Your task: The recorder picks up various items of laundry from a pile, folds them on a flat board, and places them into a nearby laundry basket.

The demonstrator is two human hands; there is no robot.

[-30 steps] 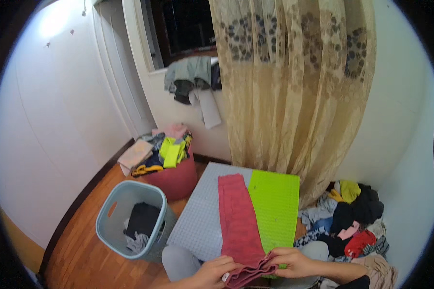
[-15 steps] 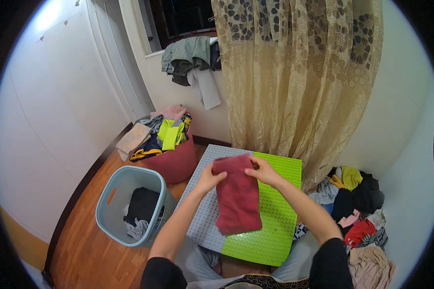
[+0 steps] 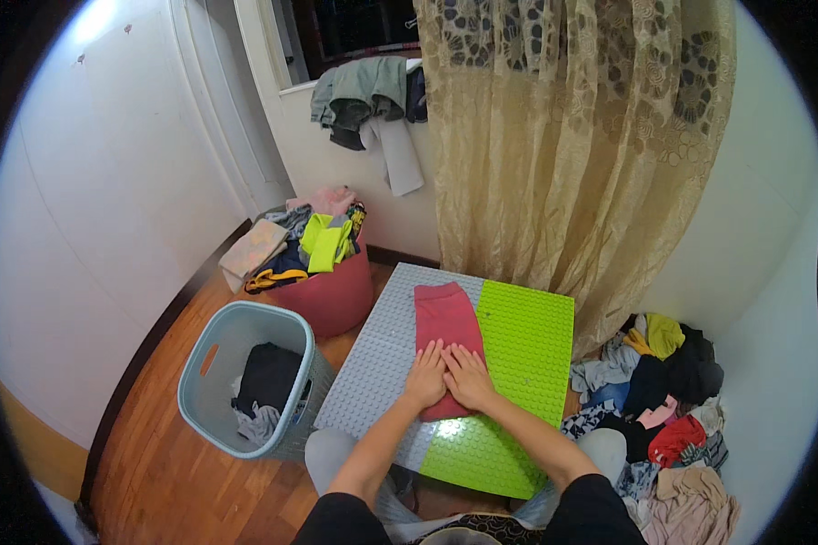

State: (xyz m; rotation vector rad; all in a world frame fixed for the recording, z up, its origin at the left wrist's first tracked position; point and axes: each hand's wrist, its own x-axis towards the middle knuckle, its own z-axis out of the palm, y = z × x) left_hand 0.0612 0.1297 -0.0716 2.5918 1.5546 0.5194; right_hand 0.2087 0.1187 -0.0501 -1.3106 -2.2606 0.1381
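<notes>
A folded red garment (image 3: pixel 446 314), with a wide band along its far end, lies lengthwise on a low studded table (image 3: pixel 527 363) that is half grey, half lime green. My left hand (image 3: pixel 425 374) rests flat on the garment's near half with the fingers stretched forward. Beside it, nearly touching, my right hand (image 3: pixel 467 376) lies palm down on the same cloth, its fingers extended too. Neither hand grips the fabric. The part of the garment under my palms is hidden, while its near end shows between my wrists.
Left of the table stands a light blue basket (image 3: pixel 195 386) with dark and grey clothes inside. Behind it is a red tub (image 3: pixel 336 300) heaped with clothes. A clothes pile (image 3: pixel 668 400) lies at the right by the wall. A gold curtain (image 3: pixel 554 182) hangs beyond the table.
The red garment was held up by its far end over the table; now it lies flat on it. Both hands have let go of that end and moved nearer, flattening onto the cloth.
</notes>
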